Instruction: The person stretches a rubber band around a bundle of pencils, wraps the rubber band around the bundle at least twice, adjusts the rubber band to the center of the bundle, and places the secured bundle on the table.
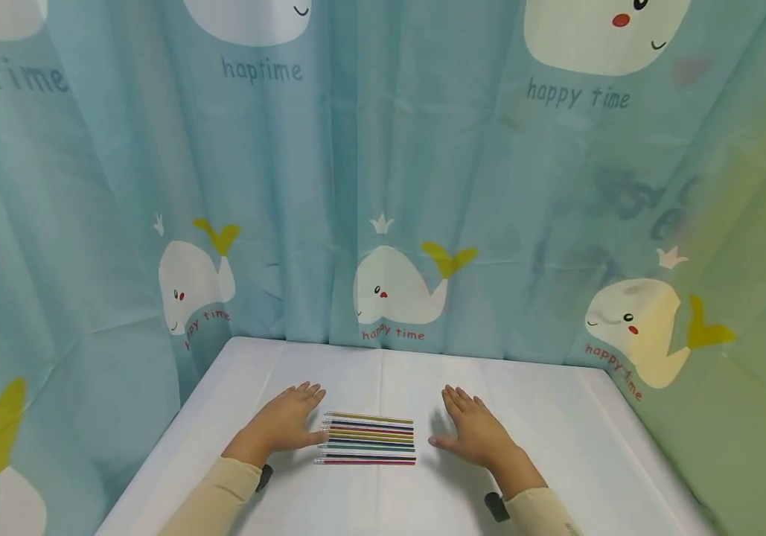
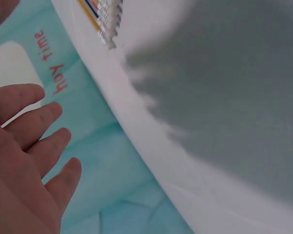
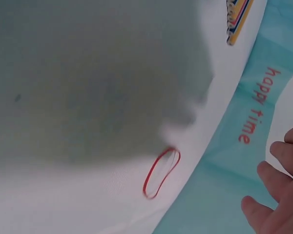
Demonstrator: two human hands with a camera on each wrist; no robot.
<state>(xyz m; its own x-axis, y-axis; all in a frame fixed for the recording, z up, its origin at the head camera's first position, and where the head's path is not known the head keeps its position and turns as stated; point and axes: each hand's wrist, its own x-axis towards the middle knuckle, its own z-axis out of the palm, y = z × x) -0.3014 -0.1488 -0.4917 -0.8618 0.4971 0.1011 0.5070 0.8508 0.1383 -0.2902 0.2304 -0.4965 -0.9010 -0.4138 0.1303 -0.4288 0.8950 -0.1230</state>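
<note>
Several pencils lie side by side in a row on the white table, their left ends pale or silvery. To their left is my left hand, fingers straight and spread, the thumb over the pencils' left ends; whether it touches them I cannot tell. My right hand is held apart from the row's right ends, with extended fingers and nothing in it. In the right wrist view a red rubber band lies on the cloth near the right hand's shadow; I cannot make it out in the head view.
A white cloth covers the table. Blue-green curtains printed with whales hang behind it and at both sides. A dark object sits at the right sleeve's cuff, and another dark piece at the left cuff.
</note>
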